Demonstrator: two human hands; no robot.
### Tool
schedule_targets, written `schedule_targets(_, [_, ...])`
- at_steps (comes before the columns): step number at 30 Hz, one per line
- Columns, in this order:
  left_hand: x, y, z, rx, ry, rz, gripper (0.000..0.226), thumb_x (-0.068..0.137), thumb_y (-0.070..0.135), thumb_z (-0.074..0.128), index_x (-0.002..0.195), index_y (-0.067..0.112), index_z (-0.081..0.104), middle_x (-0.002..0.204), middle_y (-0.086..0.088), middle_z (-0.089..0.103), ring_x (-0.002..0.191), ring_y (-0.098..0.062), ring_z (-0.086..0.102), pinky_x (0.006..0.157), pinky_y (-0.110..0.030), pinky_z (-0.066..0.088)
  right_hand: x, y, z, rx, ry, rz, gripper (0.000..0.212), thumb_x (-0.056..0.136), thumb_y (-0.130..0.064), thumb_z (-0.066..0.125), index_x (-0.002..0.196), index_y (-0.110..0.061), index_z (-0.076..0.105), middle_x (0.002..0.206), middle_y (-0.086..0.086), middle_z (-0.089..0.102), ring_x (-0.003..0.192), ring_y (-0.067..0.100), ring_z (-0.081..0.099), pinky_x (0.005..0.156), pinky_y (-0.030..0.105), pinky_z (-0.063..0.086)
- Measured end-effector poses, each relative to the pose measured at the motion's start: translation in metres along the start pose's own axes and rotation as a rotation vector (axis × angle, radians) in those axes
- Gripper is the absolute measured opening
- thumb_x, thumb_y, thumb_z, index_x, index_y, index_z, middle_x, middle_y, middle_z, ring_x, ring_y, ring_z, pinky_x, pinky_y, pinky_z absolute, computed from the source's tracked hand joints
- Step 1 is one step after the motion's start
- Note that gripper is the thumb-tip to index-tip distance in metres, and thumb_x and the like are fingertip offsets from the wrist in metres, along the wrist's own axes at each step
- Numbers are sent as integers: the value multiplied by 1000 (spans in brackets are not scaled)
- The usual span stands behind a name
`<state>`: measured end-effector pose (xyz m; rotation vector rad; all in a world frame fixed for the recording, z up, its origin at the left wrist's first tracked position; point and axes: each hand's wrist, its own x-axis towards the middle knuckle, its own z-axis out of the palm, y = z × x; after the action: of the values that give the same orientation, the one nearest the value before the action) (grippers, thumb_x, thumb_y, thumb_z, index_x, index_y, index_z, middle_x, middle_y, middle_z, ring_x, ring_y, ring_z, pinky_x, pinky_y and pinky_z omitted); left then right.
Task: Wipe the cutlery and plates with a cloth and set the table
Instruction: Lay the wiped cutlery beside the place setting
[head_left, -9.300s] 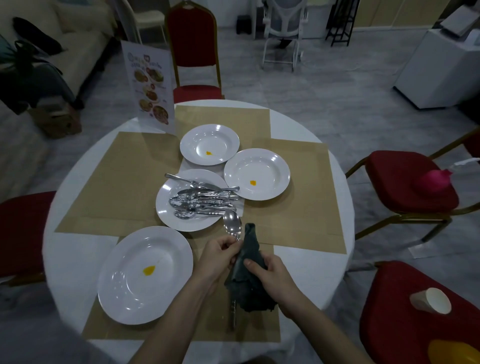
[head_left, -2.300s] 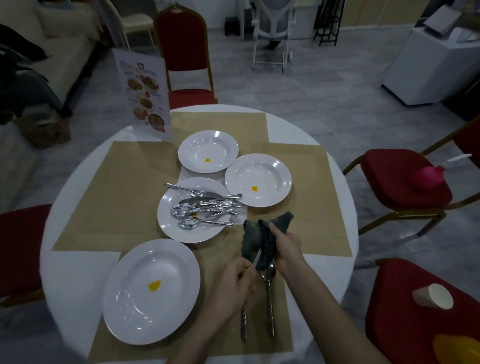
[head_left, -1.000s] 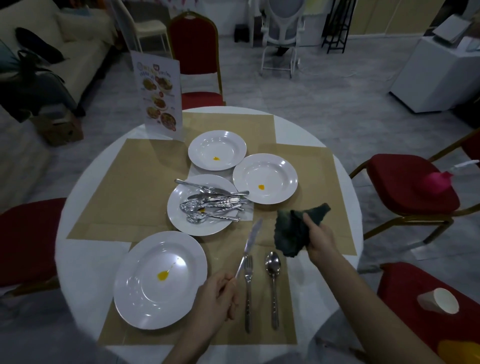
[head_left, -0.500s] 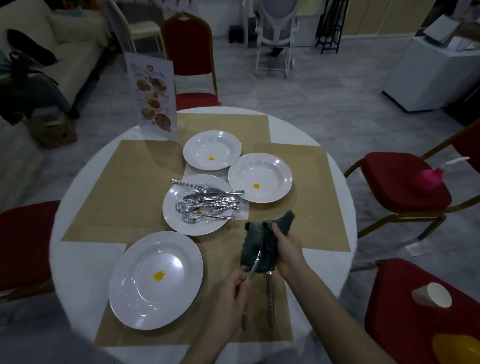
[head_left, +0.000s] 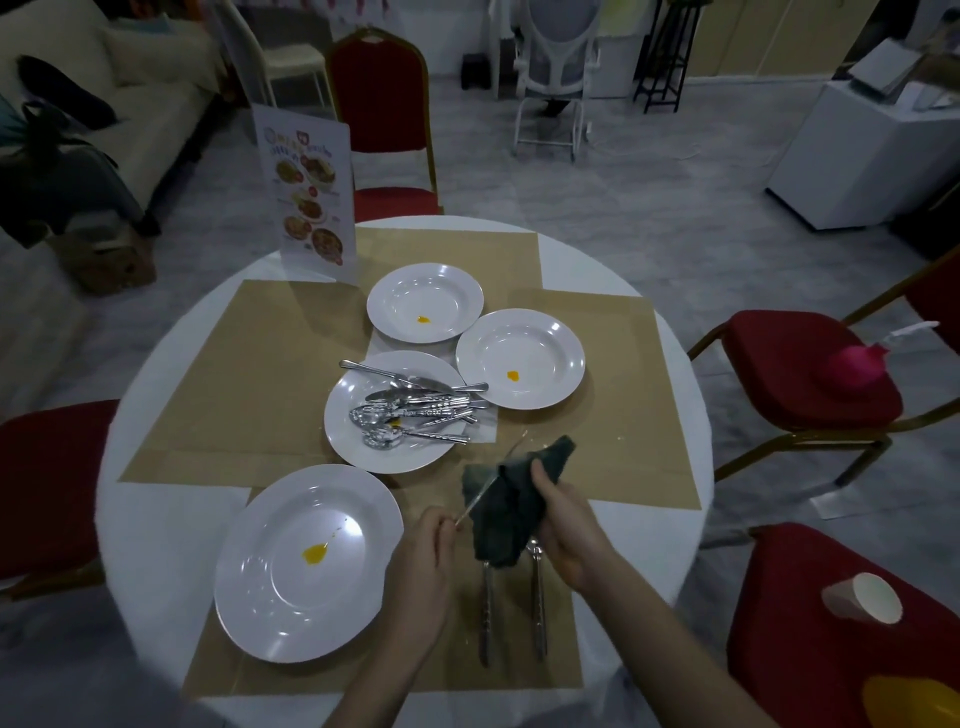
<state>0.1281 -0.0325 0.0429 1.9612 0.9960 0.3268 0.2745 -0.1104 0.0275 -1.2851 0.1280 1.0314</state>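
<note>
Holding a knife (head_left: 488, 491) by its handle, left hand (head_left: 426, 545) fingers clamped; right hand (head_left: 563, 525) grips dark cloth (head_left: 506, 512) around the blade (blurred). 2 utensils (head_left: 537, 597) lie near the table (head_left: 156, 519) front edge.

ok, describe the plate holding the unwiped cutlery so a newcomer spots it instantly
Start at the round white table and go to its middle, where three white plates cluster. Take the one nearest the person, the cutlery plate. It alone carries a heap of silver cutlery; every other plate shows only a small yellow spot.
</note>
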Motion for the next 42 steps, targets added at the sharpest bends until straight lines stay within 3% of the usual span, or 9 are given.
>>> schedule_targets(4, [-7, -1, 15, 82, -124, 44, 15, 99, 27, 47, 85, 30, 51, 76, 7, 59, 71, -7, 57, 59, -26, 43, -3, 9, 11, -19, 24, -65, 26, 97, -23, 57, 111, -2, 65, 107, 14, 73, 101, 27, 70, 92, 39, 55])
schedule_targets(12, [-17, 13, 13, 34, -270, 52, 27, 100, 21, 47, 74, 29, 44, 57, 7, 46, 51, 0, 46, 50, -13, 35, 17, -11, -5, 51, 267, 5, 18, 96, -17, 60, 105, -2, 61, 95, 12, 68, 83, 25, 65, 61, 34, 50])
schedule_targets(17, [-16, 1, -2, -127, -194, -73, 21, 99, 18, 47, 80, 13, 52, 50, 2, 49, 43, -12, 47, 46, -20, 39, 20, -12, -18, 145, 304, -58, 18, 99, -20, 55, 108, -5, 60, 99, 8, 66, 89, 21, 62, 75, 33, 51])
schedule_targets(21, [-6, -9, -9, -216, -65, -148, 18, 101, 14, 45, 89, 4, 52, 59, -14, 57, 46, -18, 53, 48, -29, 46, 3, 0, -14, 12, 149, -33, 28, 98, -26, 54, 112, -2, 62, 102, 10, 71, 96, 25, 66, 77, 34, 54])
schedule_targets(27, [1, 4, 6, -121, -219, -42, 21, 97, 14, 51, 103, 33, 57, 82, 13, 69, 72, -6, 67, 65, -26, 56, -15, 23, 20, -121, -100, -19, 27, 96, -26, 59, 108, -3, 68, 102, 14, 75, 98, 27, 71, 87, 37, 56])
schedule_targets(30, [3, 7, -1, -62, -309, -30, 14, 97, 13, 52, 92, 19, 65, 81, 6, 72, 68, -6, 68, 64, -23, 56, -11, 19, 13, -171, -49, -45, 26, 93, -26, 62, 101, -2, 69, 104, 20, 73, 101, 34, 69, 91, 45, 53])
schedule_targets(35, [25, 0, -20, -74, 62, -49, 11, 94, 21, 58, 90, 21, 68, 80, 6, 70, 68, -10, 63, 60, -23, 48, -14, 15, -6, -185, -96, -29, 27, 94, -26, 61, 108, -3, 67, 104, 11, 75, 97, 25, 71, 84, 33, 58])
schedule_targets(39, [49, 15, -12, -250, -141, -134, 17, 94, 18, 59, 88, 10, 73, 76, 5, 68, 65, 2, 60, 55, -13, 44, -18, 23, -5, -284, -202, -33, 35, 93, -32, 63, 111, -3, 68, 107, 12, 74, 102, 26, 70, 96, 42, 53])
schedule_targets(42, [50, 21, -1, -394, -237, -175, 16, 91, 12, 63, 80, 10, 75, 75, -2, 71, 69, -9, 65, 58, -14, 49, -20, 28, -4, -331, -228, -30, 37, 91, -38, 65, 111, -7, 69, 108, 10, 73, 104, 24, 69, 99, 44, 51])
